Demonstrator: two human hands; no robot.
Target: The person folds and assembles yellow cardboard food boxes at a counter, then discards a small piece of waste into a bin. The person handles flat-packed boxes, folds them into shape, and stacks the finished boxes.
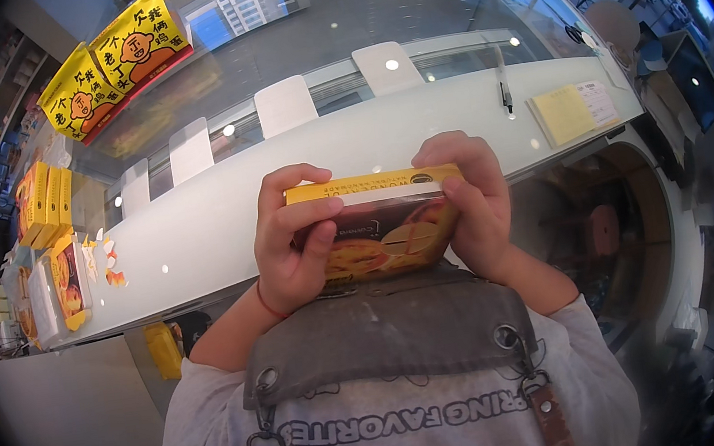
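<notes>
Yellow and dark brown, the box is between your two hands in the head view, at the near edge of the white surface and just in front of your grey apron; whether it touches the surface you cannot tell. Your left hand is partly closed round its left end, fingers along the top, thumb on the face toward you; your right hand is curled likewise round its right end. Toward the surface's right end you have a yellow-and-white notepad, with a pen left of it near the far edge. At your left end, yellow boxes stand grouped, and small orange scraps lie nearby. Beyond the far edge you see yellow printed bags.
</notes>
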